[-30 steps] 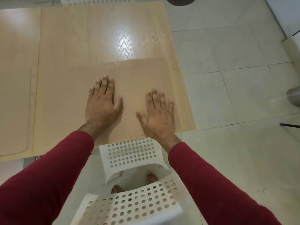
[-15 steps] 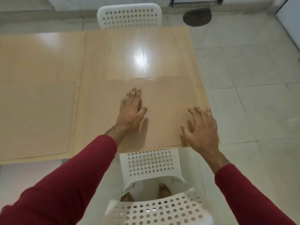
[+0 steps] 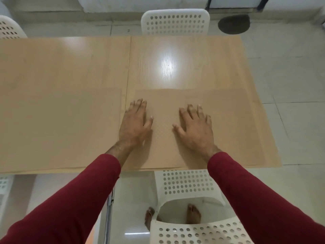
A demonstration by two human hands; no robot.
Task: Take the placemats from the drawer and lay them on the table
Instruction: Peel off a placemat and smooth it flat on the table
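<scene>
On the wooden table (image 3: 184, 50), left hand (image 3: 134, 125) and right hand (image 3: 195, 129) lie flat, fingers spread, atop a placemat (image 3: 233, 124).

Pale wood table (image 3: 175, 50) carries two tan placemats (image 3: 228, 124), apparently flat, side by side.

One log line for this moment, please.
stage: smoothing mat | left hand: flat on right mat | right hand: flat on it | left mat: laid

White perforated chairs (image 3: 175, 22) ring my pale wooden worktop (image 3: 70, 67) on a glossy tiled floor (image 3: 290, 71), overhead light glaring.
</scene>
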